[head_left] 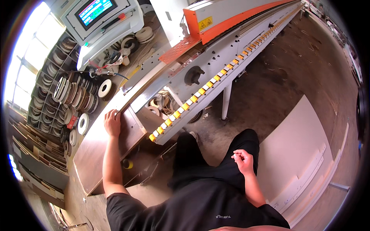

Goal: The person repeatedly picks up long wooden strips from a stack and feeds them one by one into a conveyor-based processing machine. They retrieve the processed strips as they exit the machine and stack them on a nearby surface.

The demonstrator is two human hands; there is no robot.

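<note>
My left hand (112, 124) is at the brown wooden table (92, 159), its bent fingers and thumb closed about the near end of a narrow wooden board (135, 93). The board runs from there along the side of a long edge-banding machine (231, 25) with an orange guard. Over my right thigh, my right hand (244, 161) is raised with thumb and fingers pinched together. Something small and pale may be between its fingertips, too small to name.
A rail with yellow and white rollers (202, 91) slants along the machine. A control screen (95, 12) stands upper left, above racks of edge-band rolls (69, 92). Large pale panels (296, 146) lean at the right. Stacked boards (36, 158) line the far left.
</note>
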